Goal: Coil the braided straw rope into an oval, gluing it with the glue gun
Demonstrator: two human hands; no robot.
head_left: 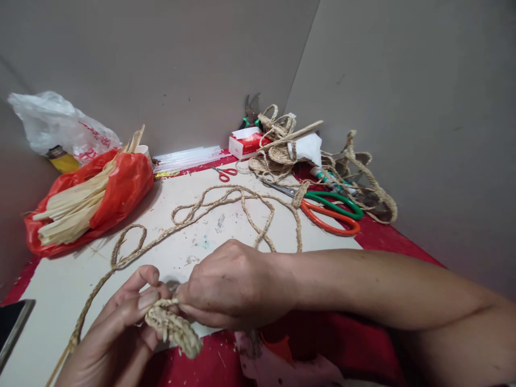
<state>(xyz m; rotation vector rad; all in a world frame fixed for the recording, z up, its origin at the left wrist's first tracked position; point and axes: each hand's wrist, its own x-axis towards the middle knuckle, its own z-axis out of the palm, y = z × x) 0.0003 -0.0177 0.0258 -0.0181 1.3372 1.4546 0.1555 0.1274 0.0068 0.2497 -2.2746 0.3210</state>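
A small woven straw piece (175, 330), made of coiled braid, sits in my left hand (124, 317); thumb and fingers pinch its upper edge. My right hand (237, 285) is closed beside it, its fingertips at the braid end that comes off the piece. Whether those fingers also hold a needle or thread is hidden. Behind both hands a long braided straw cord (193, 215) lies in loose loops over the white board (209, 242). One stretch of it runs down the left side, past my left hand.
Large scissors (330, 212) with green and orange handles lie at right, small red scissors (224, 173) farther back. A red bag (129, 188) of dry husks (76, 209) stands left. Coiled straw braids (278, 156), a tissue box (245, 144) and pruning shears (251, 113) are along the wall.
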